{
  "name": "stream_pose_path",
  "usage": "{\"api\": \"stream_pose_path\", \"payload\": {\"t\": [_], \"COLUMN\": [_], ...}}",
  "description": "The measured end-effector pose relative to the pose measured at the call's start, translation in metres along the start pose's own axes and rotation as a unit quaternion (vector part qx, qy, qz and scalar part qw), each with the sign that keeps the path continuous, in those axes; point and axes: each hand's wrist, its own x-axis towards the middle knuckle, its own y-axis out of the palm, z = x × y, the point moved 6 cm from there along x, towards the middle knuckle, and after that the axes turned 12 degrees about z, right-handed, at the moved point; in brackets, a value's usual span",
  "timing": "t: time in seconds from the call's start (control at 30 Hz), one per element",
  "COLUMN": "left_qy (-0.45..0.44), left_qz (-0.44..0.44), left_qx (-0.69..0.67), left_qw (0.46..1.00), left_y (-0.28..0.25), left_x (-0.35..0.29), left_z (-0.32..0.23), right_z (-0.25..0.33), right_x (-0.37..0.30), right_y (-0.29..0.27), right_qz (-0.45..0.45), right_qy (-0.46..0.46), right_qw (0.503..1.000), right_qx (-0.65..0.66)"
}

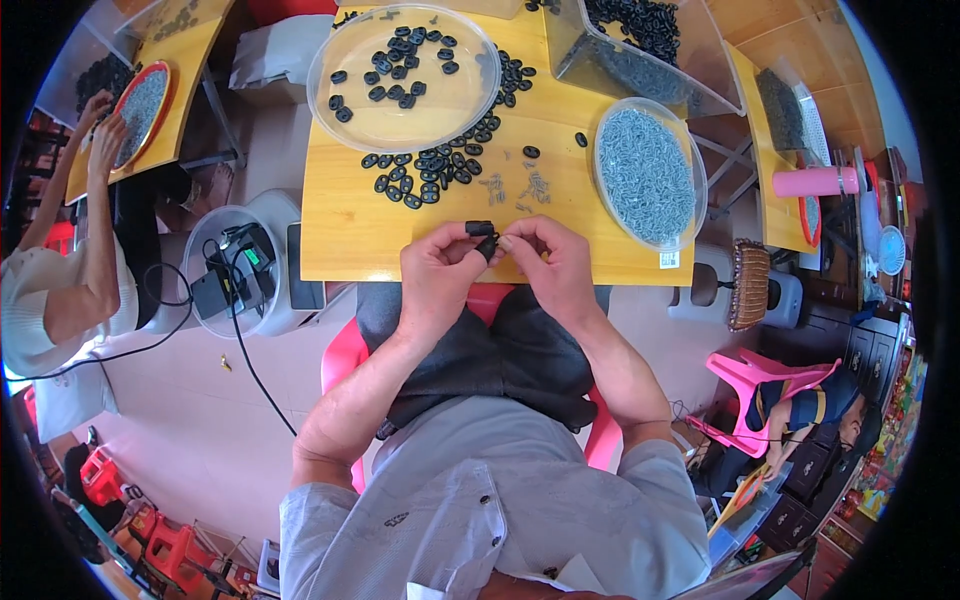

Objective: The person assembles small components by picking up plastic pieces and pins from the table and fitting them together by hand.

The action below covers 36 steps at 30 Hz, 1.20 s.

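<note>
My left hand (438,262) is at the table's near edge, with black covers on the tips of its thumb and forefinger. Those two fingers close on a small black part (494,237), mostly hidden by them. My right hand (552,262) meets it there, thumb and forefinger pinched together; whatever lies between them is too small to make out. Just beyond my hands lie loose black oval pieces (429,187) with two holes each, and a scatter of small grey screws (538,186). Silver screws fill a round clear tub (700,190) to the right.
A large round clear lid or tray (322,110) holds more black pieces on the yellow table (345,235). At the back right stands a clear bin (715,95) of black parts. A bucket (195,310) with black devices and a cable is left. Another person (70,270) works far left.
</note>
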Motion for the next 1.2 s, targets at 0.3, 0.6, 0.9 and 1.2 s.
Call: {"api": "stream_pose_path", "payload": {"t": [0.3, 0.6, 0.9, 1.2], "left_qy": [-0.02, -0.07, -0.059, -0.051], "left_qz": [0.021, -0.023, -0.024, -0.026], "left_qx": [0.01, -0.13, -0.108, -0.111], "left_qw": [1.0, 0.989, 0.992, 0.992], "left_y": [-0.003, -0.009, -0.01, -0.013], "left_x": [0.003, 0.004, 0.005, 0.005], "left_z": [-0.002, 0.009, 0.006, 0.006], "right_z": [0.001, 0.009, 0.037, 0.013], "right_x": [0.004, 0.011, 0.056, 0.093], "right_y": [-0.005, -0.026, -0.064, -0.061], "right_qz": [0.047, 0.022, -0.097, -0.002], "right_qy": [0.019, 0.034, -0.094, -0.024], "right_qw": [0.998, 0.999, 0.905, 0.888], "right_qx": [-0.021, -0.02, -0.403, -0.459]}}
